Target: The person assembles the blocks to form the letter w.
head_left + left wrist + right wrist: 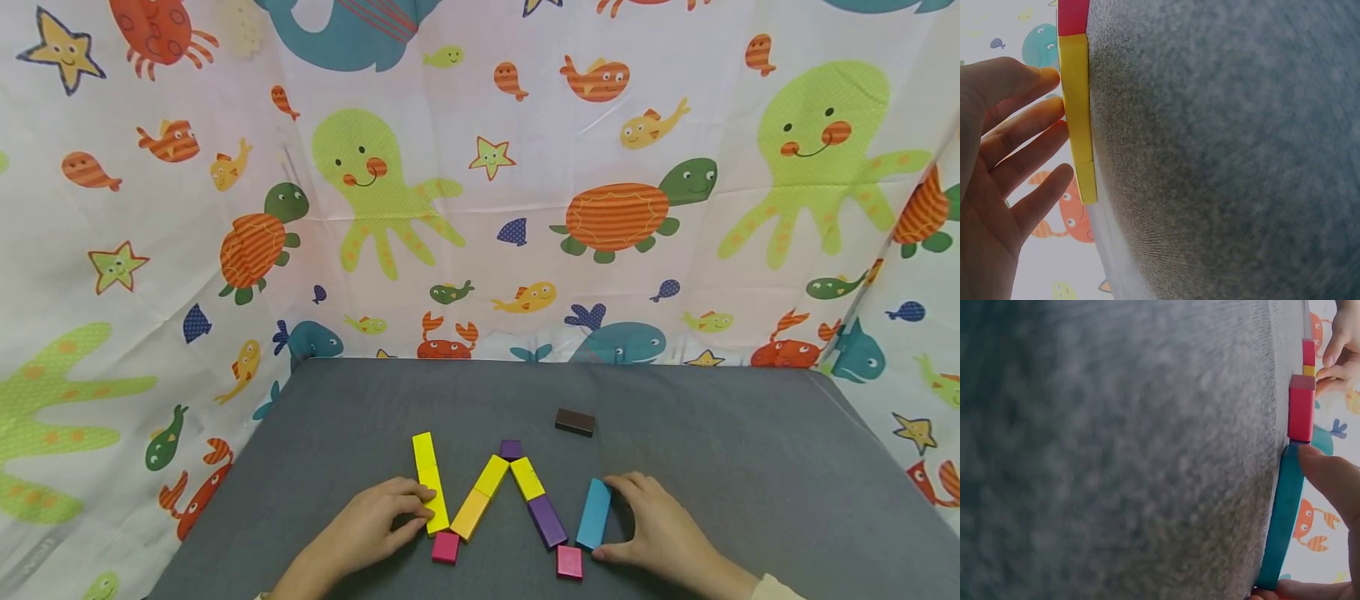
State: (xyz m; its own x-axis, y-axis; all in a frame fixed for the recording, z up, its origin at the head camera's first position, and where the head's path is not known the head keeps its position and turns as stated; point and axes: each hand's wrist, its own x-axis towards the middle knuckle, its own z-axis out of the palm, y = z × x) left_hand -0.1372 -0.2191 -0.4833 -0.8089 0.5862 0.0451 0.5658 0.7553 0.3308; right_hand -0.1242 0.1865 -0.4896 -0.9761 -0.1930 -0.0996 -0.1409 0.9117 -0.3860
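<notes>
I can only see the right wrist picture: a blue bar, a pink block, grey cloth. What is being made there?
Observer: From the head view, blocks form a W on the grey table; the blue block is its last stroke.
Visitor: What is the other hand doing?
Observer: The left hand touches the yellow bar that forms the first stroke.
Visitor: Any spare pieces?
Observer: One dark brown block lies apart, farther back.
Visitor: And the right hand's grip?
Observer: The right hand pinches the blue block by its ends.
</notes>
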